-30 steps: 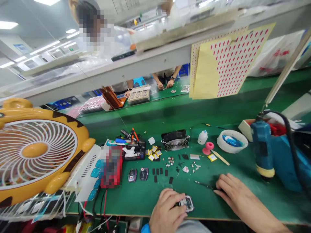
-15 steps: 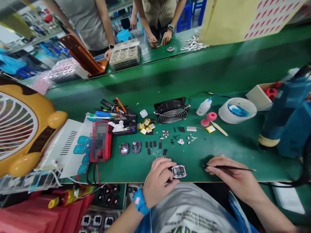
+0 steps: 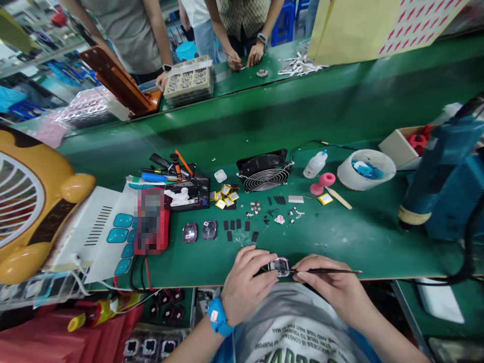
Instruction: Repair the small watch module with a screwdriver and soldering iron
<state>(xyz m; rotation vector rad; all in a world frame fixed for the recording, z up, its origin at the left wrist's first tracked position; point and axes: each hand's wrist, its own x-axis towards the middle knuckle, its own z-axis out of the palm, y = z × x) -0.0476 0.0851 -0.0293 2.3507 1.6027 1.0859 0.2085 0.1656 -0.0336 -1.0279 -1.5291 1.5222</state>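
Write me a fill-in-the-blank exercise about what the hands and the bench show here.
The left hand steadies a small open device at the bench's ____ edge.
The right hand holds thin ____ to that device.
The left wrist wears a ____ band.
Behind the small parts lies a black ____ with a wire grille.

Missing words: near; tweezers; blue; fan

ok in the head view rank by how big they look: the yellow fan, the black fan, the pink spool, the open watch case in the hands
1. yellow fan, though it sits close to the camera
2. black fan
3. pink spool and open watch case: too alike to rank
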